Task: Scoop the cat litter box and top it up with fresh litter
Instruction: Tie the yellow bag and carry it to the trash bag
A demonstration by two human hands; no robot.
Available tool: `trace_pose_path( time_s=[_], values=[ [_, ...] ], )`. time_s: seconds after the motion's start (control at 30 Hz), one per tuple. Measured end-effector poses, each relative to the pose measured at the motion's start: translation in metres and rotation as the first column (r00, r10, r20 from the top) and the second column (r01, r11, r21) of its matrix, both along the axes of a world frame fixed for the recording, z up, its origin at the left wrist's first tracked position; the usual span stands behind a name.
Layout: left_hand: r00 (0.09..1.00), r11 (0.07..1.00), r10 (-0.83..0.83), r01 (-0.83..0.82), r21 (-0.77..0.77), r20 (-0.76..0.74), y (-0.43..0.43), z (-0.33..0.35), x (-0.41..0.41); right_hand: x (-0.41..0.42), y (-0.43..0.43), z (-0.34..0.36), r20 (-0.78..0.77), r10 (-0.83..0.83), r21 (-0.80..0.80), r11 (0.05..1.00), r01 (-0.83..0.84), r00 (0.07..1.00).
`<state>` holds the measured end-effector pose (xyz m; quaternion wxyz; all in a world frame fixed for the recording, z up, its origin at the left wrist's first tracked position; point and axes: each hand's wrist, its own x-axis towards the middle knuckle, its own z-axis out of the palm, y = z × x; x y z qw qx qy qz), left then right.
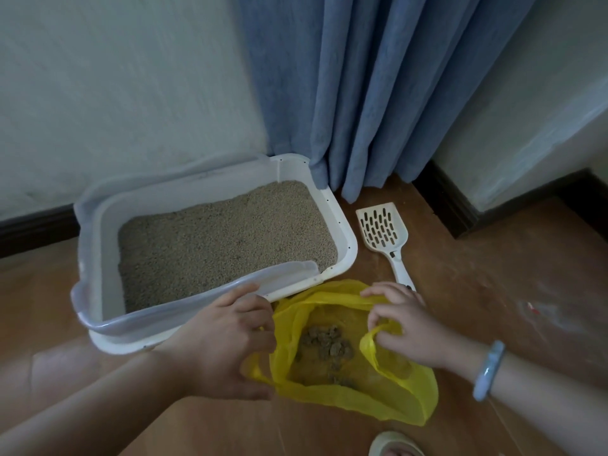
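A white litter box (342, 232) full of pale granular litter (223, 238) stands on the floor against the wall. Just in front of it lies an open yellow plastic bag (362, 399) with dark clumps of scooped waste (325, 343) inside. My left hand (227, 337) grips the bag's left handle and edge. My right hand (404, 324) pinches the bag's right handle loop. A white slotted scoop (383, 230) lies flat on the floor to the right of the box, its handle end touching the bag near my right hand.
Blue curtains (378, 93) hang behind the box's far right corner. White walls with a dark skirting board (454, 205) close off the corner. Wooden floor (493, 291) extends to the right. A slipper toe (394, 444) shows at the bottom edge. A pale bangle (488, 370) circles my right wrist.
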<state>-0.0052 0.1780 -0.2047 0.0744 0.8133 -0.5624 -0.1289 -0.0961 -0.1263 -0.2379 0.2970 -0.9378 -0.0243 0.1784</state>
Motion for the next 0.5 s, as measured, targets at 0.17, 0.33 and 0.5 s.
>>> trace_pose_path(
  time_s=[0.17, 0.33, 0.5],
  values=[
    [0.999, 0.996, 0.034, -0.036, -0.077, -0.027, 0.001, -0.009, 0.005, 0.014, 0.025, 0.019, -0.118, -0.157, 0.310, 0.932, 0.186, 0.981],
    [0.831, 0.888, 0.292, -0.420, -0.190, -0.473, -0.017, -0.001, 0.003, 0.024, 0.040, 0.036, -0.196, -0.190, 0.367, 0.896, 0.252, 0.962],
    [0.142, 0.687, 0.175, -0.726, 0.018, -0.974, -0.046, 0.016, -0.001, 0.034, 0.054, 0.055, -0.185, -0.334, 0.365, 0.850, 0.380, 0.924]
  ],
)
